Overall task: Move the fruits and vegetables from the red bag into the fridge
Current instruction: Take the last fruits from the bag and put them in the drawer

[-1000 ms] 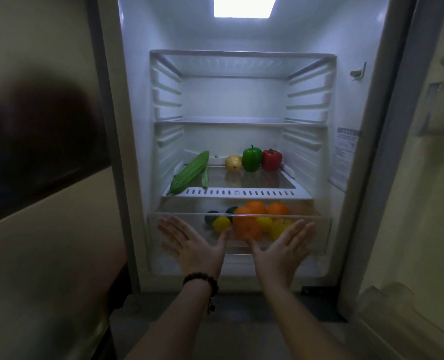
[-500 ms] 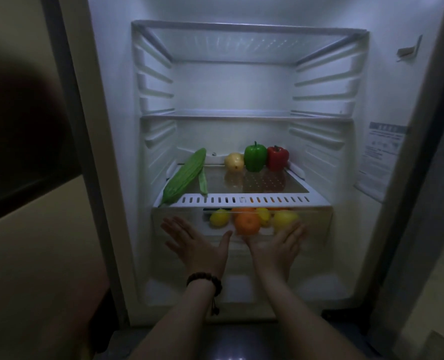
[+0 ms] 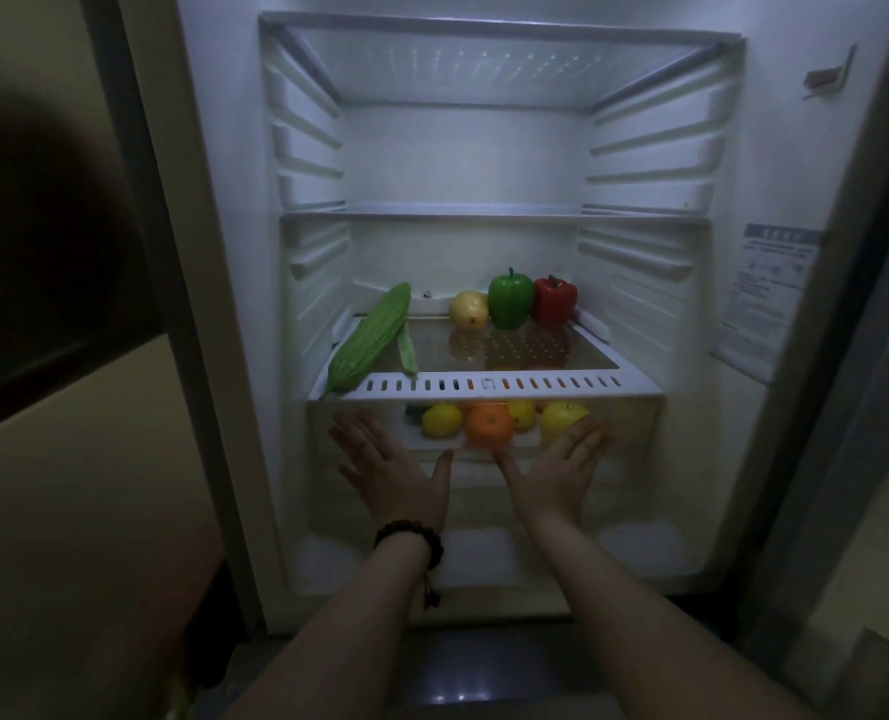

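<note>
The fridge stands open in front of me. My left hand (image 3: 388,472) and my right hand (image 3: 559,472) press flat, fingers straight, against the front of the clear crisper drawer (image 3: 634,423). Inside the drawer lie an orange (image 3: 489,424), a lemon (image 3: 441,419) and a yellow apple (image 3: 562,414). On the glass shelf (image 3: 510,356) above it rest a long green gourd (image 3: 372,337), a thin green pod (image 3: 407,348), a yellow fruit (image 3: 468,310), a green pepper (image 3: 510,298) and a red pepper (image 3: 554,301). The red bag is out of view.
Two upper shelves (image 3: 484,213) in the fridge hold nothing. The open fridge door (image 3: 847,459) stands at the right. A beige cabinet front (image 3: 68,485) fills the left side. A label (image 3: 764,298) sticks to the right inner wall.
The crisper drawer has slid back under the shelf with both palms against its front. The view has moved closer to the fridge.
</note>
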Demonstrator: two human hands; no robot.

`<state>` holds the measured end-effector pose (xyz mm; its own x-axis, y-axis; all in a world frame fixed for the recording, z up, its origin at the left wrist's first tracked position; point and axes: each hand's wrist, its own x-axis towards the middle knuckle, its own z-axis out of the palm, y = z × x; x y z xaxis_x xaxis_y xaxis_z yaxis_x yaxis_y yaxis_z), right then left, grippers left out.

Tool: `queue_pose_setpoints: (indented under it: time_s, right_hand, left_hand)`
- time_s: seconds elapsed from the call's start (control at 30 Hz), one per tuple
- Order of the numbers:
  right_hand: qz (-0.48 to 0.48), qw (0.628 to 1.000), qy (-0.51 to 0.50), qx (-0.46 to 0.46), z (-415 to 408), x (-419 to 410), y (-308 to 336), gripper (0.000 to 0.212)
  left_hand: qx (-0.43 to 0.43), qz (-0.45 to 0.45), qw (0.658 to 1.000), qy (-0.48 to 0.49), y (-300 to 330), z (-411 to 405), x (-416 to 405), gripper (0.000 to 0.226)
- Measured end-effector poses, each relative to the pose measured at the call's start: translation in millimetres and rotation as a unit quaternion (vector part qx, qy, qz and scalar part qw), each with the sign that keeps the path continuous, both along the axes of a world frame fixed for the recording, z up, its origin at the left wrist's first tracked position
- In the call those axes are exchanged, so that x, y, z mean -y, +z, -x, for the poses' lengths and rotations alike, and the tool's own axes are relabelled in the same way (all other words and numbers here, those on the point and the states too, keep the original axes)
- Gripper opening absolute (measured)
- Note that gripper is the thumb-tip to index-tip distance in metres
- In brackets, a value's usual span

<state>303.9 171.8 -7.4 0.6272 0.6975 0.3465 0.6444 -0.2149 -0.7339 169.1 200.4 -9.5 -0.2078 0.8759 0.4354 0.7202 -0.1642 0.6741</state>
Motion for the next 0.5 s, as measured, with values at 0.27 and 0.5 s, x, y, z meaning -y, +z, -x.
queue_pose_setpoints:
  time_s: [0.27, 0.5]
  right_hand:
    - [0.050, 0.997, 0.039, 0.054, -3.3, 63.5, 32.3, 0.092]
    - [0.027, 0.987, 0.095, 0.123, 4.8, 146.2, 32.0, 0.075]
  left_hand:
    - [-0.069, 0.051, 0.995, -0.059, 24.9, 31.4, 49.9, 0.099]
    - [-0.179, -0.005, 0.983, -0.040, 28.0, 41.0, 129.6, 0.080]
